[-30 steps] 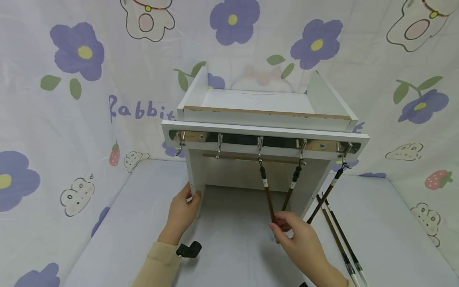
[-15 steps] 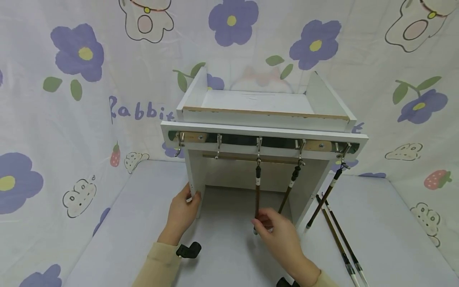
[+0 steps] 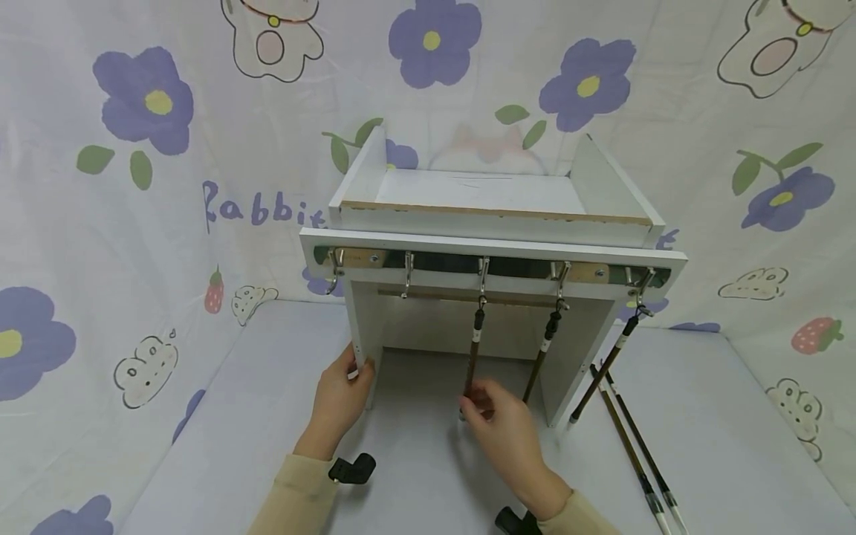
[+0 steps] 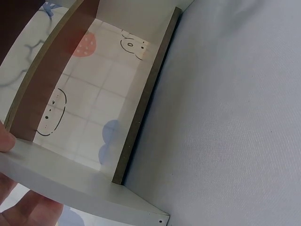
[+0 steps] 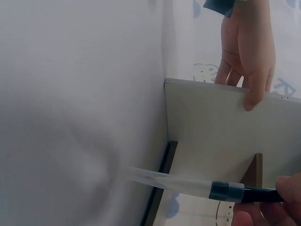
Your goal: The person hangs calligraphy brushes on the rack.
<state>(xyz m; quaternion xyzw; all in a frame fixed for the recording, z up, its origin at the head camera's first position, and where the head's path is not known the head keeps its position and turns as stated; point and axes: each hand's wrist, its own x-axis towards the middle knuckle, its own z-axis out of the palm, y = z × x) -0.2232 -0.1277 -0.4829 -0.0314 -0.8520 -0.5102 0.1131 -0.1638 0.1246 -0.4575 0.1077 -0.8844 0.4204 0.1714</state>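
A calligraphy brush [image 3: 473, 345] hangs by its loop from the middle hook of a white wooden rack [image 3: 491, 245]. Its lower part is pinched between the thumb and fingers of my right hand [image 3: 504, 431], and it leans slightly left. In the right wrist view the white tip [image 5: 183, 183] and dark ferrule [image 5: 226, 191] stick out past the fingers. My left hand [image 3: 339, 397] grips the front edge of the rack's left side panel [image 4: 80, 188], thumb inside and fingers outside. Two more brushes, one on the fourth hook [image 3: 543, 349] and one on the rightmost hook [image 3: 605, 368], hang alongside.
Two brushes lie on the white tabletop right of the rack, one brown [image 3: 622, 431] and one darker [image 3: 643, 438]. The two left hooks [image 3: 408, 275] hold nothing. Behind stands a patterned cloth backdrop [image 3: 254, 134]. A black wrist camera [image 3: 353, 469] sits at the left cuff.
My right hand has moved left, swinging the middle brush's lower end from right of its hook to slightly left of it. My left hand stays on the panel.
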